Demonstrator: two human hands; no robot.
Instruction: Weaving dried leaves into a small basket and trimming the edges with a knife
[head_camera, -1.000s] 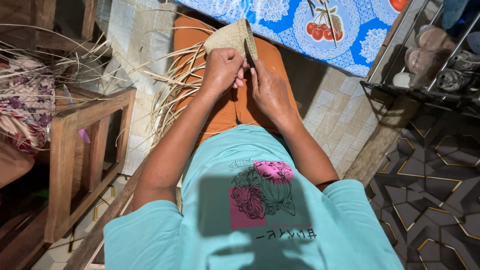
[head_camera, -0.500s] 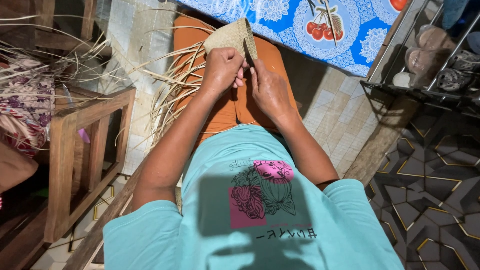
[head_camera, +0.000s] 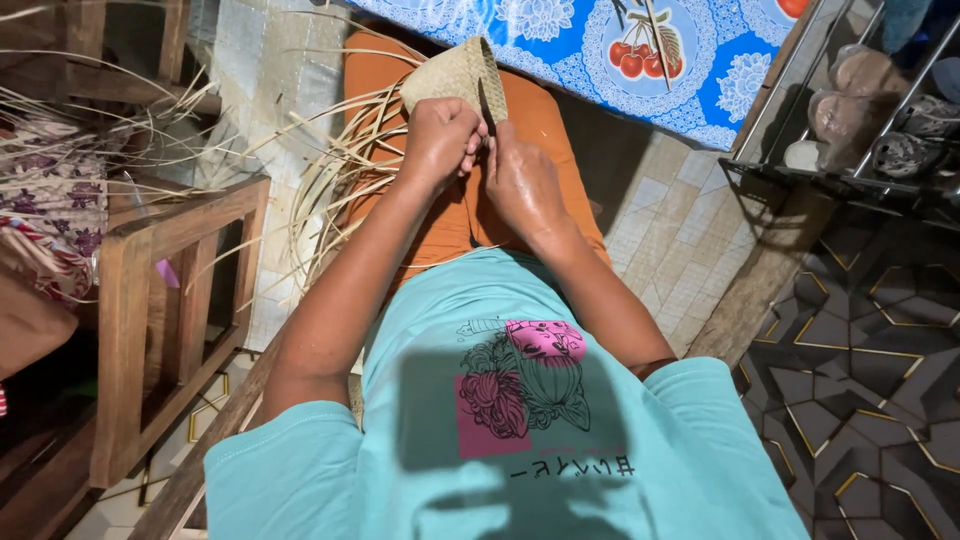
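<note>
Two bare hands meet over the orange-clad lap: the left hand (head_camera: 440, 140) is clamped on a small tan woven palm-leaf pouch (head_camera: 458, 74), whose inside is hidden; the right hand (head_camera: 522, 185) pinches a strand beside it, loose straw strips (head_camera: 335, 185) trailing left.

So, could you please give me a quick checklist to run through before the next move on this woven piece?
1. Left hand grips the woven piece: ok.
2. Right hand at the piece's lower edge: ok; whether it pinches a strand, cannot tell.
3. Loose strands fan out to the left, clear of both hands: ok.
4. Piece held above the lap, not resting on the tablecloth: ok.
5. Strands free of the wooden chair: cannot tell.
</note>
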